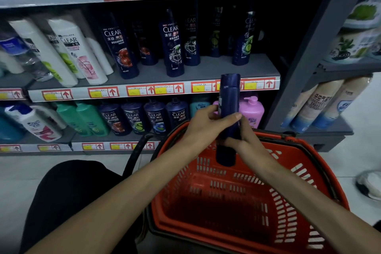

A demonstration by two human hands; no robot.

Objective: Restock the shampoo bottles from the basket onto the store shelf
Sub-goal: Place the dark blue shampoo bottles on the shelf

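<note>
A dark blue shampoo bottle point(229, 97) stands nearly upright in both hands above the far rim of the red basket point(292, 202). My left hand point(208, 121) wraps its middle from the left. My right hand point(245, 138) grips it lower down from the right. The bottle's back faces me, so its label is hidden. No other bottles show inside the basket. The middle shelf point(214, 68) holds a row of dark blue Clear bottles point(172, 45), with bare space on its right end.
White Clear bottles point(76, 51) lean on the left of the middle shelf. The lower shelf carries green, dark blue and pink bottles point(252, 109). A grey upright post point(313, 47) borders another rack on the right. My dark-clothed knee point(68, 198) is at lower left.
</note>
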